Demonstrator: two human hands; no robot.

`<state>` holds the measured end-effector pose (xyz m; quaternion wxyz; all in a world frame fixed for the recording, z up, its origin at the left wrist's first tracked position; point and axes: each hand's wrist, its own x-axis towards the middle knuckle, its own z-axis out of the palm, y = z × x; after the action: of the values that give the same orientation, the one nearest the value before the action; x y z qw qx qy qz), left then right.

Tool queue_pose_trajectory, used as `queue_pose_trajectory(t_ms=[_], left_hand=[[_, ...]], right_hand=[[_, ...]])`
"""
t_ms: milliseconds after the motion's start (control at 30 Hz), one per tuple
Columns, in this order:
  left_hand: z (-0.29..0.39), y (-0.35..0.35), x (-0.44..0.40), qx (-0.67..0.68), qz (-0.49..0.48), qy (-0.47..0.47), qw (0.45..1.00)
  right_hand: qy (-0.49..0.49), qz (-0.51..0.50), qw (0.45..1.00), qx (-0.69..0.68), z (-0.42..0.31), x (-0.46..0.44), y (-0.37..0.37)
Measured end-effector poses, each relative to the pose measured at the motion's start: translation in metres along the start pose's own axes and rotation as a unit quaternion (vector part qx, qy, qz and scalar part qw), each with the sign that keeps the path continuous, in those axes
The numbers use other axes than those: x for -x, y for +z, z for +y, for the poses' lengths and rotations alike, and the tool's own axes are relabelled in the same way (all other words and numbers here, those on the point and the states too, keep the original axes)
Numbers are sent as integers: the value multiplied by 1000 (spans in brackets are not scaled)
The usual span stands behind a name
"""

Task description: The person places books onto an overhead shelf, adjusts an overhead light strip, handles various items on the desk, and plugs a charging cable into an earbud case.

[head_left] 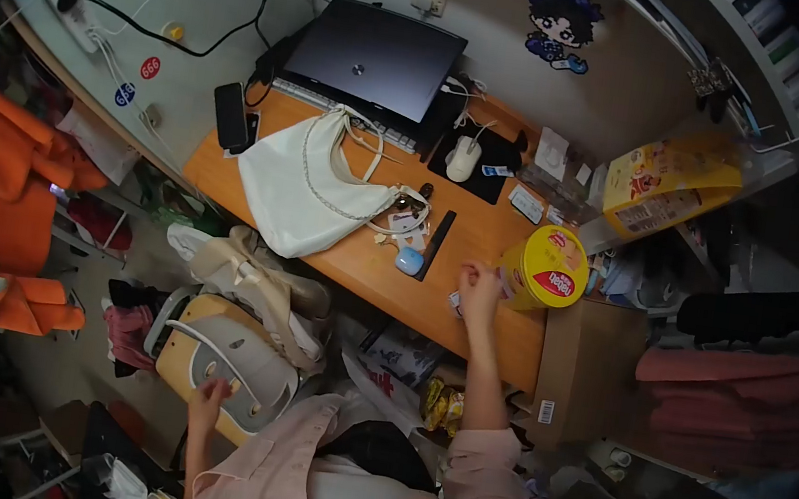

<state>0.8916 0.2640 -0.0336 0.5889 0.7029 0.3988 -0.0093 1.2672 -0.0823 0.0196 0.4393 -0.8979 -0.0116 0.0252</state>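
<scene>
Tub [543, 266] — red "nabati" label [557, 284]

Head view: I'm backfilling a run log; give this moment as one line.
left hand: near yellow-grey chair, contact unclear | right hand: over desk, beside yellow tub, grip unclear | white bag: on desk

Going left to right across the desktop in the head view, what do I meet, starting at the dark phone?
Dark phone → white bag → thin black strip → the person's right hand → yellow tub.
</scene>
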Motion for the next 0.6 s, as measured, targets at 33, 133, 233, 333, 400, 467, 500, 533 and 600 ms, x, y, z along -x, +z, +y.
queue_pose_trajectory(t_ms=[33,133,233,333,400,467,500,533,600], left_hand=[[-5,17,11,15,9,-38,999],[64,61,25,-118,-59,-9,991],[101,67,5,-220,-221,194,930],[130,59,-7,-262,-189,252,912],[140,54,-6,-256,-99,189,943],[129,48,-6,-269,-104,187,939],[124,48,-5,-281,-109,185,935],[121,50,-4,-283,-116,189,933],[115,55,-2,-319,-183,161,916]], right_hand=[[-23,-14,998,51,6,-3,25],[-34,-3,990,136,51,-25,97],[30,28,981,188,42,-32,116],[85,30,967,237,29,-23,114],[91,29,958,270,38,-24,115],[74,62,957,272,56,-27,119],[79,67,957,273,60,-28,118],[124,58,957,257,64,-31,119],[176,55,953,239,61,-33,112]])
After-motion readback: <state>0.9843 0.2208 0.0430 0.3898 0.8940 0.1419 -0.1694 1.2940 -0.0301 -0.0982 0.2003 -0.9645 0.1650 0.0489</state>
